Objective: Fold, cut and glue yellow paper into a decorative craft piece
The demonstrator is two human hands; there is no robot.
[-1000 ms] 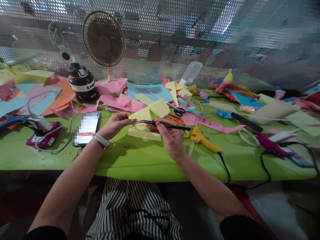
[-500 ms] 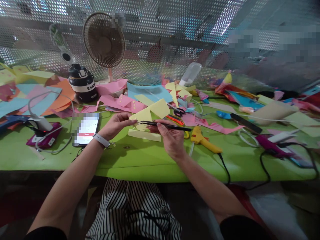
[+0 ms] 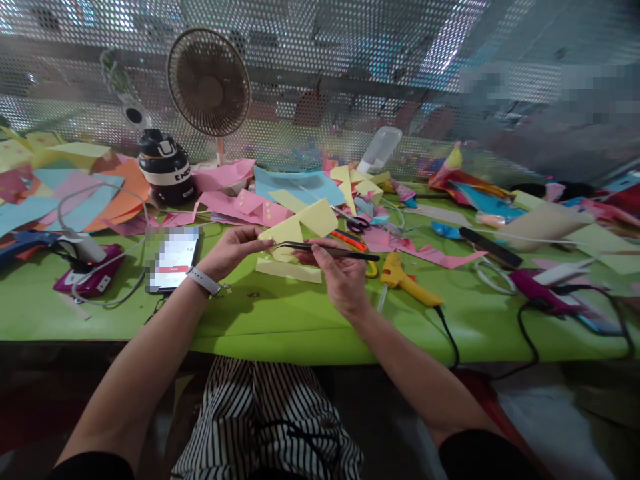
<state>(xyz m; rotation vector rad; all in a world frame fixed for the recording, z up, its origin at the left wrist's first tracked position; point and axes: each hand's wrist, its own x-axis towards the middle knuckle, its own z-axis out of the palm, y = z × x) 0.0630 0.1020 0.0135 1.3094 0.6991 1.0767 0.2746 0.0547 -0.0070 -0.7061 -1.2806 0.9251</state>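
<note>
My left hand (image 3: 236, 249) pinches the end of a folded piece of yellow paper (image 3: 319, 219) above the table. In my right hand (image 3: 343, 279) lies a pair of black tweezers (image 3: 345, 253), gripped like a pen. Their bent tips meet the paper beside my left fingertips; whether something small is between them I cannot make out. Beneath the hands a flat yellow paper strip (image 3: 289, 270) rests on the green table. A yellow hot glue gun (image 3: 411, 283) lies to the right of my right hand, and dark-handled scissors (image 3: 357, 223) lie beyond it.
A phone (image 3: 174, 260) and a purple power block (image 3: 90, 273) sit at left. Behind stand a black bottle (image 3: 167, 170) and a fan (image 3: 209, 87). Coloured paper, including a blue sheet (image 3: 300, 185), covers the back. Cables and another purple block (image 3: 547, 293) are at right.
The tweezers and right hand have shifted very slightly to the left. Both hands keep their grips, and the yellow paper stays where it was.
</note>
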